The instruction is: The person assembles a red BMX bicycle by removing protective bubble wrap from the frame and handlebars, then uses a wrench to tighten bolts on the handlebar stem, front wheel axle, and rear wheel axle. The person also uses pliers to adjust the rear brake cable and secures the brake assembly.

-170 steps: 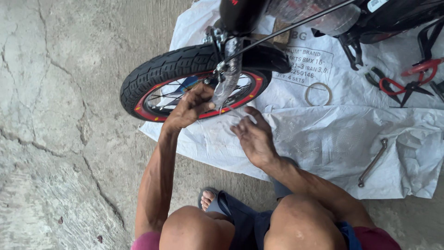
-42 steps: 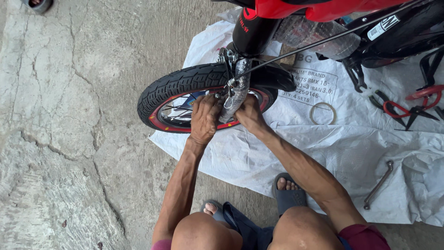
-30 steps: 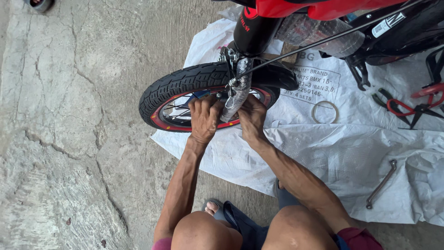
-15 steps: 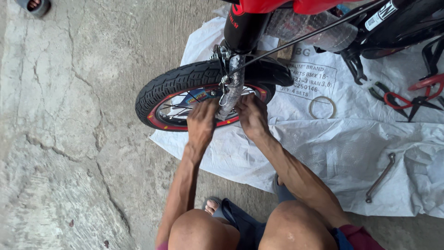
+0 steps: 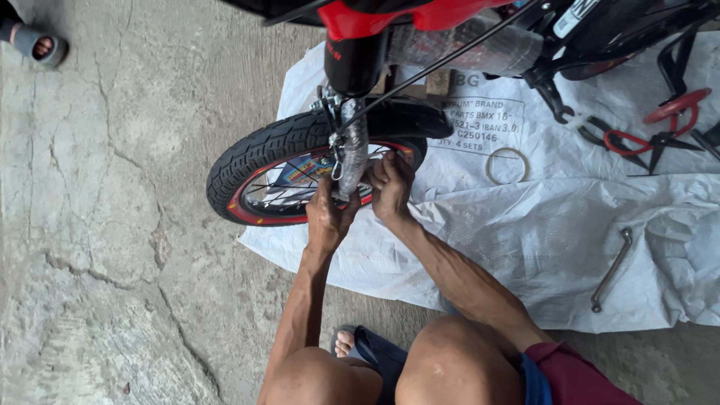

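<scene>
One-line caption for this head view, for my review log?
Both bare hands, left hand and right hand, grip the wrapped fork at a small bicycle's black-tyred, red-rimmed front wheel.

The fingertips of both hands, left hand [image 5: 328, 219] and right hand [image 5: 391, 187], vanish behind the wrapped fork leg [image 5: 352, 146], so their grip cannot be told. The bicycle frame [image 5: 420, 15] is cut off by the top edge, and the wheel hub is hidden.

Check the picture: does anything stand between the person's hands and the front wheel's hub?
Nothing visible does. The left hand and right hand are already at the fork end of the front wheel, one on each side.
</scene>
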Demonstrator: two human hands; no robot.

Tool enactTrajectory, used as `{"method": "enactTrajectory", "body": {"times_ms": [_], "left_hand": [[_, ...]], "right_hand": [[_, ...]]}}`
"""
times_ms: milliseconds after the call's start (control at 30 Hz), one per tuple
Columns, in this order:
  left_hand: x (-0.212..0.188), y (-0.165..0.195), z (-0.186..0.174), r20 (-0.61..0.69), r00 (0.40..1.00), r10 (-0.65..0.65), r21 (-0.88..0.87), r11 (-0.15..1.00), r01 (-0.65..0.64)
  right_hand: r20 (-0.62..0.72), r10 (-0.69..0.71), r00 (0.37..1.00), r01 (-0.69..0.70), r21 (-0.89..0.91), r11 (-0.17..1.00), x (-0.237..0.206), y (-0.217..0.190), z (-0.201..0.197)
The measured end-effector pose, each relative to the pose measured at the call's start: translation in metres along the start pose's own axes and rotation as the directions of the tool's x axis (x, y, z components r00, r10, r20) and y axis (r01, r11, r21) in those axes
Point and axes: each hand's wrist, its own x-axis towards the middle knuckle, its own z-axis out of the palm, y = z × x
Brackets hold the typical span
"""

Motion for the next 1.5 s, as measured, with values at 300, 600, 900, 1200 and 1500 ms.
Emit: {"method": "enactTrajectory", "body": {"times_ms": [300,600,900,1200,1500], "left_hand": [[0.003,-0.005,-0.008,0.023,0.989,0.148,-0.019,0.989,-0.148],[0.015,0.005,-0.02,0.191,0.981,0.037,0.035,0.998,-0.045],[0.015,0.026,-0.074,0.272,0.961,-0.047,0.139,0.99,0.009],[0.041,0.04,-0.082,0.566,0.763,-0.312,0.426,0.903,0.053],[0.049,-0.003,-0.065,0.541,0.84,-0.048,0.435,0.87,-0.231]], "right_hand": [[-0.077,0.239,0.968,-0.249,-0.161,0.955,0.0,-0.036,-0.045],[-0.392,0.457,0.798,-0.598,-0.431,0.676,-0.063,-0.061,-0.071],[-0.142,0.762,0.632,-0.775,-0.128,0.619,-0.134,-0.038,-0.008],[0.109,0.801,0.589,-0.797,0.242,0.553,-0.128,0.043,0.021],[-0.05,0.352,0.934,-0.312,-0.594,0.742,-0.104,0.028,-0.007]]}}
